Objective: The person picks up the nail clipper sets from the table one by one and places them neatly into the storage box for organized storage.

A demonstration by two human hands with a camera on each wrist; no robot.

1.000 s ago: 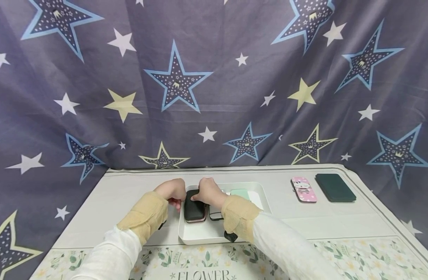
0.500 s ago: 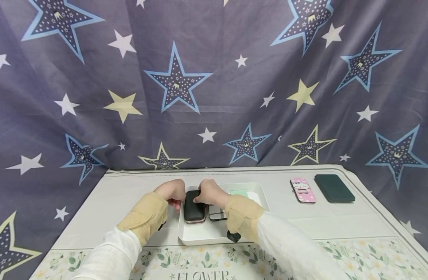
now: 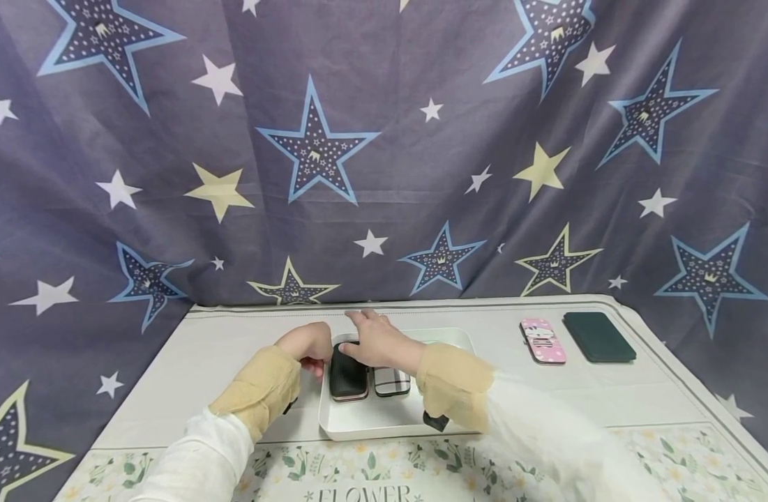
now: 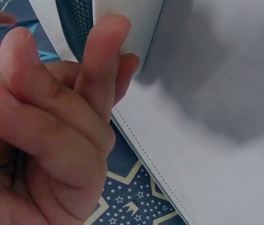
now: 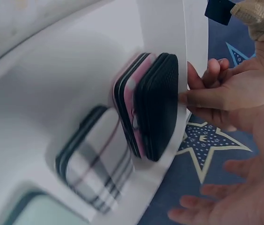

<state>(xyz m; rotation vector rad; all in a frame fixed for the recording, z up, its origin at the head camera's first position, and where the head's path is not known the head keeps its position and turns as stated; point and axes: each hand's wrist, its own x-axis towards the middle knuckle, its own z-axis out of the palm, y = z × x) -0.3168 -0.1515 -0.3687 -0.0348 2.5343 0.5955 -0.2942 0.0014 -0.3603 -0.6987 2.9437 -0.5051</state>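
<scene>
A black textured case [image 3: 349, 373] lies on top of a pink case [image 5: 132, 103] at the left end of the white tray [image 3: 358, 422]. Beside them sits a plaid case [image 3: 391, 382], and in the right wrist view a mint green case [image 5: 47, 211] shows partly. My right hand [image 3: 384, 343] hovers over the tray's far side, fingers spread, its thumb near the black case's top end; in the right wrist view it is apart from the cases. My left hand [image 3: 307, 343] is at the tray's left wall, fingers loosely bent, fingertips against the wall's outside.
On the table to the right lie a pink patterned case [image 3: 543, 341] and a dark green flat case [image 3: 600, 337]. A star-printed curtain [image 3: 384, 153] hangs behind the table. A flowered strip [image 3: 333, 474] runs along the front.
My right hand has let go of the black case, lifted and spread its fingers, with the forearm shifting right. The left hand and the cases hold their places.
</scene>
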